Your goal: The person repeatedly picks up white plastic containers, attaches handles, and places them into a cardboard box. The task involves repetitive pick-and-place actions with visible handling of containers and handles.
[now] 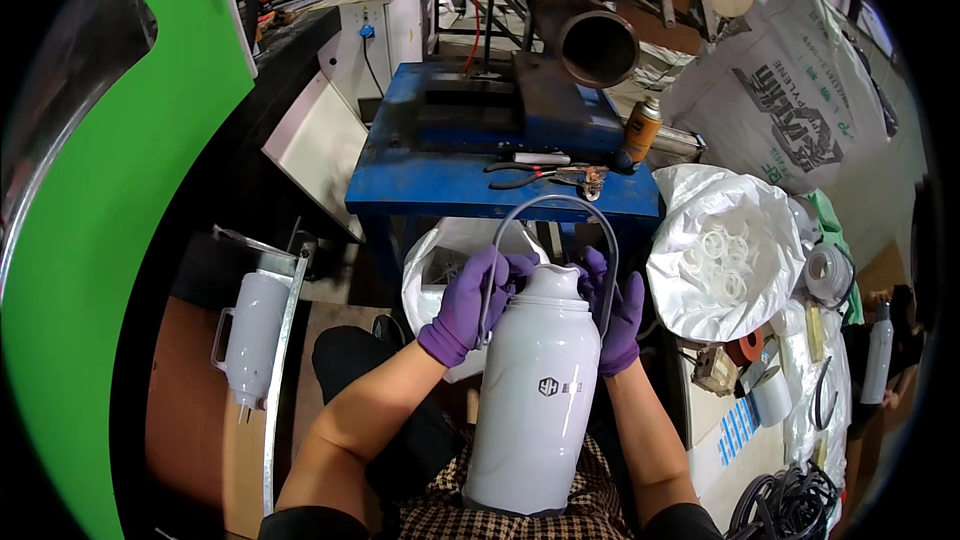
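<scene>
A large pale grey vacuum flask (535, 400) stands upright between my forearms, close against my checked clothing. A grey curved carry handle (553, 199) arches over its spout and neck. Purple gloves cover both hands. My left hand (465, 305) is closed around the handle's left side, fingers reaching toward the neck. My right hand (618, 315) grips the handle's right side near the flask's shoulder; some of its fingertips are hidden behind the handle and neck.
Ahead stands a blue metal workbench (400, 165) with pliers (520, 176) and a spray can (638, 135). A white bag of clear rings (722, 265) sits at right, above a coil of black tubing (785, 505). Another grey flask (256, 335) lies at left.
</scene>
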A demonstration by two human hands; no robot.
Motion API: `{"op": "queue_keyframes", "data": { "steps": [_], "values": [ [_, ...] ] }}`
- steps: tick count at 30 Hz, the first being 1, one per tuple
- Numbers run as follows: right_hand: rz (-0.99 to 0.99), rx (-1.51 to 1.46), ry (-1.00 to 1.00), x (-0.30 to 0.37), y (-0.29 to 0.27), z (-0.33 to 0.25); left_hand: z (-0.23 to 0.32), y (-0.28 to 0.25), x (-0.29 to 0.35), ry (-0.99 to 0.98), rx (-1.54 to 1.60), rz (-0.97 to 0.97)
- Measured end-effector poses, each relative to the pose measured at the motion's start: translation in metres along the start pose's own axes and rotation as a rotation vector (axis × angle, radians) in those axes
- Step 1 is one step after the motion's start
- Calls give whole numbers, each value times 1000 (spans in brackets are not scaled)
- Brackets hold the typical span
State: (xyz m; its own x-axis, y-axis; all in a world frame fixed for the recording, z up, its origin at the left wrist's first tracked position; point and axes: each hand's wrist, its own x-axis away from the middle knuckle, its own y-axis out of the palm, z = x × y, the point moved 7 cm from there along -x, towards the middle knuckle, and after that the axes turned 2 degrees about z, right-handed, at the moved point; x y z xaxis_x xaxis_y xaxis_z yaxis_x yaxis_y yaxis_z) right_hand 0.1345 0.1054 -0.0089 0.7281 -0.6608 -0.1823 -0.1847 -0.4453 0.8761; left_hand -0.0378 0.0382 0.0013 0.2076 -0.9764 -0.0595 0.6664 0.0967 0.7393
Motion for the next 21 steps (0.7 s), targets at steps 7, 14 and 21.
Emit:
{"op": "queue_keyframes", "data": {
  "steps": [7,14,21],
  "values": [
    [-40,-25,102,-6,12,8,26,8,9,214,-399,-99],
    [165,349,122,-6,26,25,57,89,86,1205,-1110,-600],
    [-184,1317,-145,-2,41,-11,37,22,13,542,-818,-137]
  ]
}}
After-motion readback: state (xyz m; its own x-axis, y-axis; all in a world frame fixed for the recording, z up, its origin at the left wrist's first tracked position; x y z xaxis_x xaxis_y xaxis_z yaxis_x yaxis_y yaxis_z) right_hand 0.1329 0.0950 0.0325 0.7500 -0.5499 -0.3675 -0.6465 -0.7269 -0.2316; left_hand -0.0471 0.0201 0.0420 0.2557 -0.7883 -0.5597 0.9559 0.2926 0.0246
